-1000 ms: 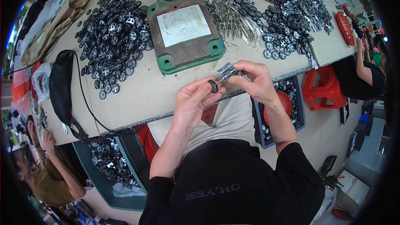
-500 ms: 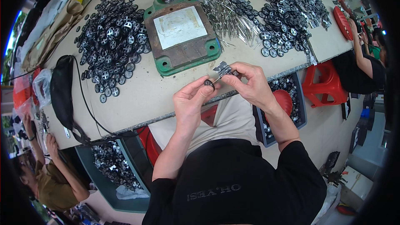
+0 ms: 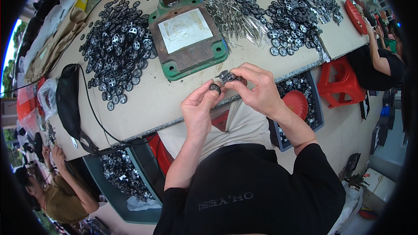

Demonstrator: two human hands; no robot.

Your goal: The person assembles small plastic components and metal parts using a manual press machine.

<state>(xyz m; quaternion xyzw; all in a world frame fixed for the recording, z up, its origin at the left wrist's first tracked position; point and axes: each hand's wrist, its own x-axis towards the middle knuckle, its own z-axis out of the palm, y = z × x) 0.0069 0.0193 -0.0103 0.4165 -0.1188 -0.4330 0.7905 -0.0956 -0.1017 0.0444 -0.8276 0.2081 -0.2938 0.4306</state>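
Note:
Over the near table edge, my left hand [image 3: 197, 109] pinches a small black toy wheel [image 3: 214, 87] between thumb and fingertips. Beside it, the fingers of my right hand [image 3: 257, 88] are closed on a small dark grey and silver plastic part [image 3: 226, 76]. A short stretch of thin metal axle shows between the wheel and this part, so the two sit close together. How far the axle goes into the part is hidden by my fingers. Just beyond both hands stands a press with a green-edged metal base [image 3: 176, 77] and a whitish plate [image 3: 185, 30] on top.
A heap of black wheels [image 3: 115, 45] lies left of the press. To its right are metal rods [image 3: 237, 19], more wheels [image 3: 287, 39] and grey plastic parts [image 3: 320, 2]. Bins [image 3: 117, 206] flank my legs below the table. A red stool [image 3: 342, 82] stands right; other people sit at both sides.
My right hand has come nearer to my left, and less of the axle shows between the wheel and the plastic part. The whole view has shifted slightly.

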